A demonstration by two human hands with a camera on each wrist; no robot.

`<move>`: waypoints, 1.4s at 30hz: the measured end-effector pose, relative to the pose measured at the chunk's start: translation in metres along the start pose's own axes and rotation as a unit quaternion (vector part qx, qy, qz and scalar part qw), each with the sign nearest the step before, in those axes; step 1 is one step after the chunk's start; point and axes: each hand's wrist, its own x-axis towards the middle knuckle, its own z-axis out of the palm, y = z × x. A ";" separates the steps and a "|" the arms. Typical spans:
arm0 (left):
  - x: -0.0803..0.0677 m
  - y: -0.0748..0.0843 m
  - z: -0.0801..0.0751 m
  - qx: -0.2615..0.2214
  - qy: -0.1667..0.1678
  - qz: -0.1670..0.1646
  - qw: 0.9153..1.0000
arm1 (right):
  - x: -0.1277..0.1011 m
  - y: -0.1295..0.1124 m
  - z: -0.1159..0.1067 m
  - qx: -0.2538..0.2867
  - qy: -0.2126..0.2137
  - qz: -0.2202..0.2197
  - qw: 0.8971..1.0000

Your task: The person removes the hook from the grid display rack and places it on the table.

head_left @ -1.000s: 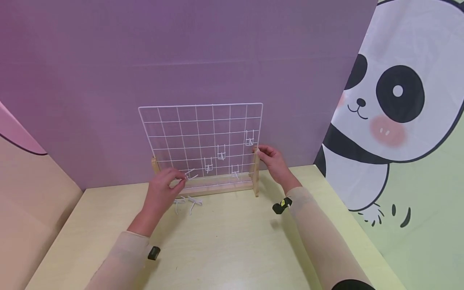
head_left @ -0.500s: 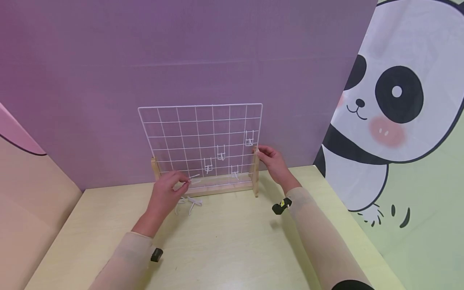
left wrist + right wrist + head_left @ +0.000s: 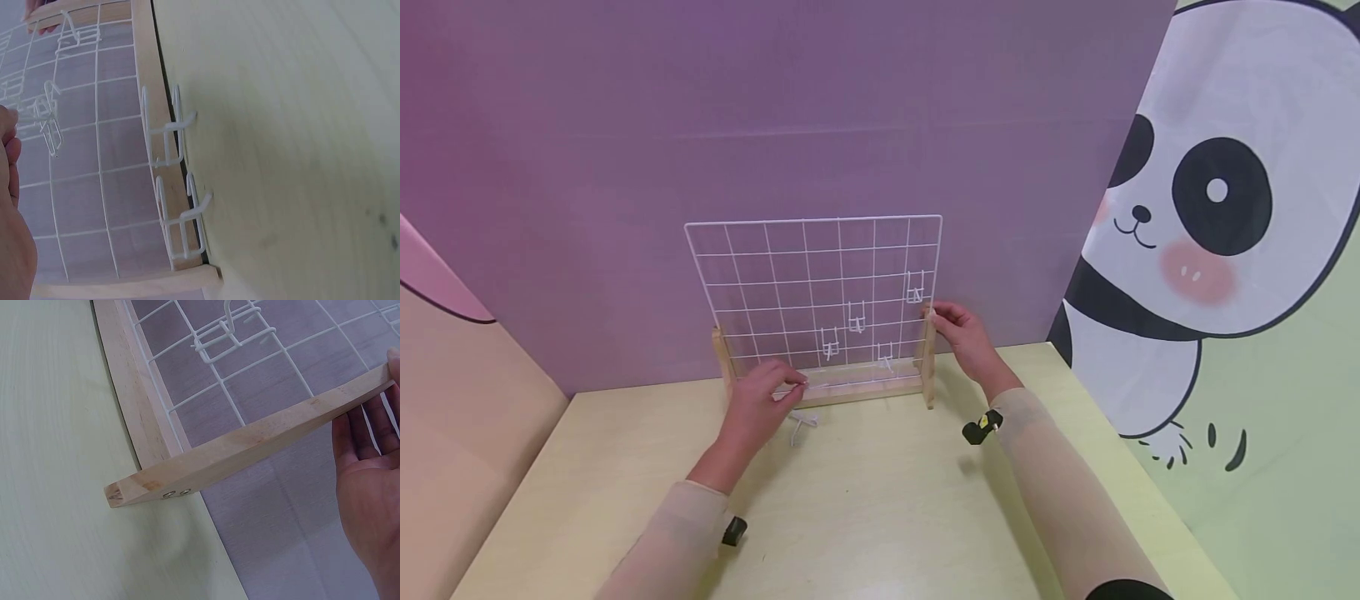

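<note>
Hook (image 3: pixel 820 385) lies level in the left hand (image 3: pixel 760 410), pinched between curled fingers, its long axis running rightward along the foot of the grid (image 3: pixel 790 267), just in front of the bottom wires. The right hand (image 3: pixel 966 337) grips the stand's right post (image 3: pixel 929 354). Two loose hooks (image 3: pixel 172 134) lie on the counter (image 3: pixel 880 500) under the left hand, apparently touching the base rail.

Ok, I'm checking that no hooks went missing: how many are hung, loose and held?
hung hooks on the wire grid: 4
loose hooks on the table: 2
held hook, pinched by the left hand: 1
Total: 7
</note>
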 end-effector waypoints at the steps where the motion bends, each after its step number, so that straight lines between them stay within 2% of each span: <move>1: 0.000 0.001 0.001 -0.001 -0.001 -0.002 1.000 | 0.000 0.000 0.000 -0.001 0.000 0.001 1.000; 15: -0.003 0.006 0.018 -0.001 -0.021 -0.028 0.999 | -0.001 -0.001 0.001 0.000 0.000 0.015 1.000; 23: -0.005 0.005 0.026 -0.013 -0.054 -0.059 0.997 | 0.000 0.000 0.001 -0.007 0.000 0.013 1.000; 31: -0.003 0.007 0.031 -0.020 -0.085 -0.064 0.994 | 0.002 0.002 0.000 -0.008 0.003 0.008 1.000; 42: -0.004 0.005 0.039 -0.020 -0.107 -0.072 0.991 | 0.003 0.003 0.000 -0.005 0.001 -0.005 1.000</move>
